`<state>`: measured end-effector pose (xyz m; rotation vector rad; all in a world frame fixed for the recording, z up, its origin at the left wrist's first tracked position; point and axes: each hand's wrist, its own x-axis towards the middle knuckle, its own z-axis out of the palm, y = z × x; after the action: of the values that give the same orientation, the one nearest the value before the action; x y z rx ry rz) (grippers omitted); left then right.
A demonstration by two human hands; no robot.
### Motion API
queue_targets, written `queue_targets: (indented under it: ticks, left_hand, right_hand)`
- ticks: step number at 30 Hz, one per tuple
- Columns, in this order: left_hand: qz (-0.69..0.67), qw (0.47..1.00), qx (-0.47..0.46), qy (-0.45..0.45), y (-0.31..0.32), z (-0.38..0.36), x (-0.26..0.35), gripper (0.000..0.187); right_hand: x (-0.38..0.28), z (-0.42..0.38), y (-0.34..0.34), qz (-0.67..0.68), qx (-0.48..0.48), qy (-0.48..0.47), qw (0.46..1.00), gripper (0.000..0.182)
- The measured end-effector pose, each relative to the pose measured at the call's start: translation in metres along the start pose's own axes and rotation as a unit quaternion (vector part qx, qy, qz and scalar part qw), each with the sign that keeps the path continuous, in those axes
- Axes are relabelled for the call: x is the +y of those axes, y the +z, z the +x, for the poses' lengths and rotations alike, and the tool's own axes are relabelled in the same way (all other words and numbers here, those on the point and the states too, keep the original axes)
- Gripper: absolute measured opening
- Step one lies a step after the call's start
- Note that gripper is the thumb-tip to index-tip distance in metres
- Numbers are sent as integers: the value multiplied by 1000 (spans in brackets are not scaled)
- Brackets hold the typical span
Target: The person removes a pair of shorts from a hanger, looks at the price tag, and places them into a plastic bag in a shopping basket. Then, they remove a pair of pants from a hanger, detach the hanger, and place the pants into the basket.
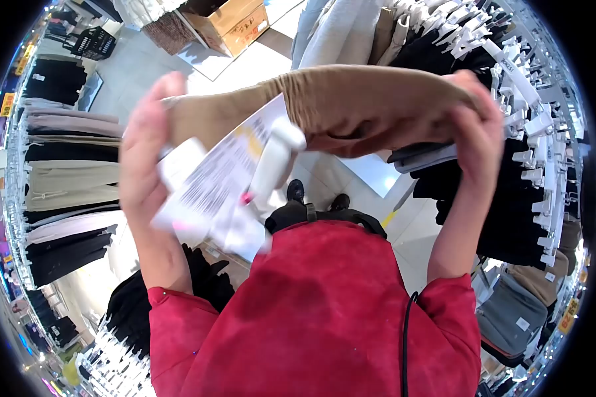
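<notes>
A brown garment (377,106) is stretched sideways in front of me, its fabric bunched near the middle and right. My left hand (146,142) is closed on its left end, slightly blurred. At the right end my right hand (473,126) grips the cloth with bent fingers. A printed paper tag (222,172) and a white plastic piece (275,162) hang from the garment between my hands, nearer the left one. Both are smeared by motion, as are smaller white pieces below them.
Racks with folded trousers (59,185) line the left side. White hangers (540,126) with dark clothes fill the right. A cardboard box (232,23) and a black basket (94,43) are farther ahead. Dark clothes (139,304) hang at lower left.
</notes>
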<state>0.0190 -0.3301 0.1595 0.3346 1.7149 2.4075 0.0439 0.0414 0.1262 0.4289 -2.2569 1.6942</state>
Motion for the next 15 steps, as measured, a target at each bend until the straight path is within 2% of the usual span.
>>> queue_targets:
  ticks: [1, 2, 3, 4, 5, 7, 8, 9, 11, 12, 13, 15]
  left_hand:
    - [-28, 988, 147, 46, 35, -17, 10, 39]
    - [-61, 989, 96, 90, 37, -21, 16, 38]
    - [-100, 988, 18, 112, 28, -20, 18, 37]
    - [-129, 985, -31, 114, 21, -17, 15, 36]
    - [-159, 979, -65, 108, 14, -10, 12, 35]
    - [-219, 967, -91, 89, -8, 5, -4, 34]
    - [-246, 962, -96, 74, -20, 12, -15, 34]
    - [-275, 955, -98, 57, -32, 21, -28, 34]
    - [-309, 947, -80, 27, -58, 40, -56, 33]
    - [-304, 952, -41, 13, -69, 48, -69, 34]
    - [-273, 962, 23, 0, -73, 55, -73, 34]
    - [-103, 972, 206, -46, -70, 70, -71, 38]
  right_hand:
    - [-12, -3, -3, 22, 25, -84, 996, 30]
    - [-23, -10, -4, 146, 101, -85, 980, 40]
    - [-33, -15, 7, 240, 238, -47, 940, 50]
    - [-42, -20, 17, 324, 376, -32, 868, 62]
    - [-34, -24, 34, 315, 400, -29, 860, 62]
    - [4, -38, 91, 230, 269, 58, 933, 62]
    - [25, -49, 124, 209, 161, 118, 957, 62]
    - [45, -62, 156, 223, 61, 177, 957, 62]
    - [71, -82, 196, 281, -86, 265, 918, 63]
    - [76, -95, 210, 319, -121, 307, 889, 63]
    - [78, -108, 215, 352, -141, 344, 859, 63]
    - [82, -122, 206, 427, -127, 394, 804, 64]
